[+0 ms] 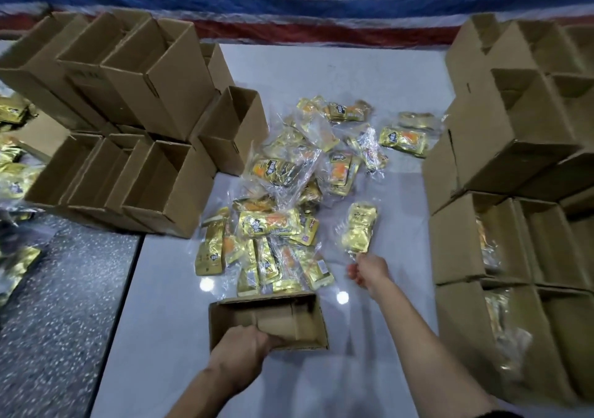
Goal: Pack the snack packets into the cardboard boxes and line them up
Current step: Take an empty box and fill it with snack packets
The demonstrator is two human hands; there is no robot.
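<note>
Straight ahead on my feed, the left hand (239, 350) gripped the near wall of an open cardboard box (221, 324), fingers curled over the rim into the inside. The box stood on the white table (167, 289), just below the loose pile of snack packets (283, 192) spread across the table's middle. The right hand (369, 271) was to the right of that box, pinching one gold packet (358, 231) by its lower end so the packet pointed away from the person. I could not tell whether it touched the table. That packet lay just beside the right edge of the pile and apart from the box. On the left I saw a stack of open boxes (167, 96) leaning at angles. On the right stood rows of boxes (459, 241), and some of the nearer ones showed gold packets inside. More packets (16, 167) sat at the far left edge, blurred. A red, white and blue striped sheet (289, 0) ran along the back, and speckled grey floor (64, 289) showed beside the table.
</note>
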